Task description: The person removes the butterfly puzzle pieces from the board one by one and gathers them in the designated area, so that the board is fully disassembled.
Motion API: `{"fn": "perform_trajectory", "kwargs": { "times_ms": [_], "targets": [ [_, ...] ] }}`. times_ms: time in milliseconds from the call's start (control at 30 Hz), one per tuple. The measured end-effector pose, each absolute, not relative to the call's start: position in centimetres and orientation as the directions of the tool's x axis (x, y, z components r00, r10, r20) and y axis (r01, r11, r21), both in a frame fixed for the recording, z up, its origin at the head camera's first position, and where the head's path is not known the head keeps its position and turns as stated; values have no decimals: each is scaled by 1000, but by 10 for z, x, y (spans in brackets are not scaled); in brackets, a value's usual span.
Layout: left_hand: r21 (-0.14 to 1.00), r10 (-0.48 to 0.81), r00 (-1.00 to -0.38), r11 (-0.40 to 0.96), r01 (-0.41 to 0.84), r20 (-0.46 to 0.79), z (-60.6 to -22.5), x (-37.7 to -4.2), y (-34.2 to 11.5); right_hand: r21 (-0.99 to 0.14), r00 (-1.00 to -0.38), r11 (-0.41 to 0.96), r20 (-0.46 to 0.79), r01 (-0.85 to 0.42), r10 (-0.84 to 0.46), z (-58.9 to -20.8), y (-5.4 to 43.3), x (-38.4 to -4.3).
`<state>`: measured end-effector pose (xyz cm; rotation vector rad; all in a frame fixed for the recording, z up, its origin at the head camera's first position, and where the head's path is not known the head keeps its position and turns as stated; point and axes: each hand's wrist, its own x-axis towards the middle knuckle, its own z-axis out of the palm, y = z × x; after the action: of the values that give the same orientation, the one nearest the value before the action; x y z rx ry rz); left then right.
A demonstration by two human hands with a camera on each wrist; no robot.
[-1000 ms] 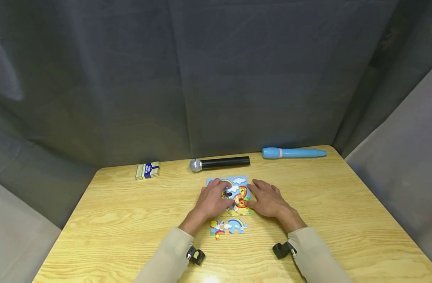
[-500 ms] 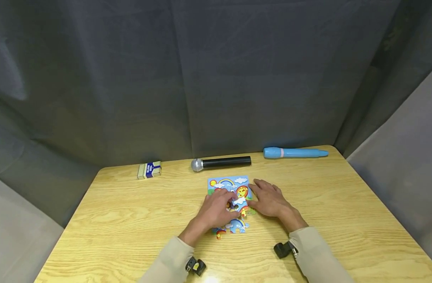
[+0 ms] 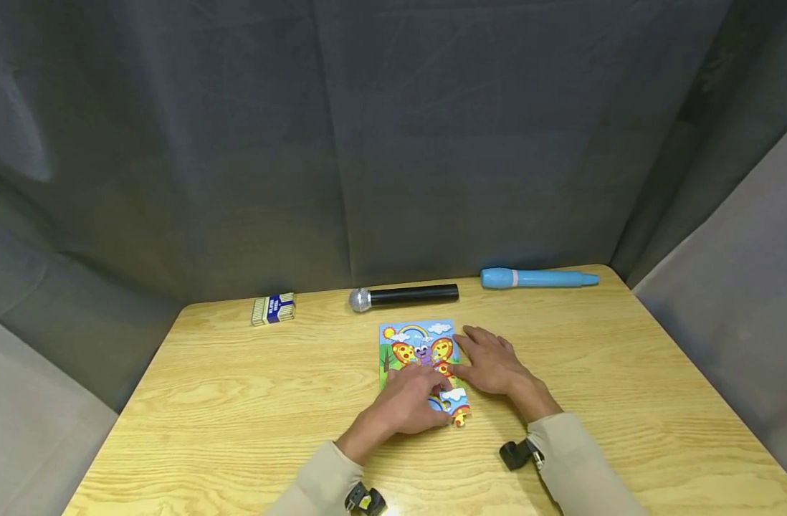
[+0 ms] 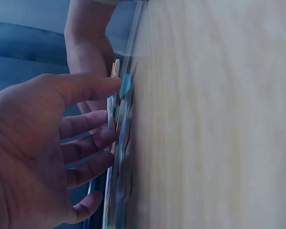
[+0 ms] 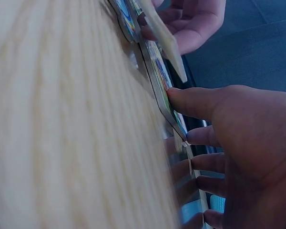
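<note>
My left hand [image 3: 405,403] pinches a puzzle piece [image 3: 458,405] with white cloud and red-yellow patches between thumb and fingers. In the right wrist view this puzzle piece [image 5: 166,38] is tilted, raised off the table. Beyond it lies a butterfly jigsaw puzzle [image 3: 422,351] on the table, its lower left covered by my left hand. Partly hidden under that hand is another loose piece [image 3: 436,404] with a rainbow. My right hand [image 3: 490,364] rests at the puzzle's right edge, thumb and fingers fairly straight; the thumb touches the edge in the right wrist view.
A black microphone [image 3: 413,294] with a silver head lies behind the puzzle. To its right is a light blue microphone-shaped tube [image 3: 542,279]. A small striped pack [image 3: 274,309] with a blue band sits at the back left of the wooden table [image 3: 239,401]. Dark curtains hang behind.
My left hand has lifted the cloud piece off the puzzle and brought it toward me and slightly right, uncovering the butterfly's face. The right hand stays at the puzzle's edge.
</note>
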<state>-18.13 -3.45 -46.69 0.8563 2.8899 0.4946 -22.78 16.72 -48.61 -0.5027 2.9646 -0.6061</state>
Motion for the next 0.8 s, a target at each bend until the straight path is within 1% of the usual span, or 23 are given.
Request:
{"fn": "perform_trajectory", "kwargs": {
  "times_ms": [267,500,800],
  "targets": [
    [286,562,-827,791,540,7,-468,-176,-23,-387,-945,872,-10,-298,-328,-485,168,-228],
    [254,555,-832,802,540,13,-471,-176,-18,-385,-945,874,-18,-296,-328,-485,168,-228],
    [278,541,-841,808,520,0,-473,-176,-15,-393,-946,874,-34,-285,-323,-485,168,-228]
  ]
}}
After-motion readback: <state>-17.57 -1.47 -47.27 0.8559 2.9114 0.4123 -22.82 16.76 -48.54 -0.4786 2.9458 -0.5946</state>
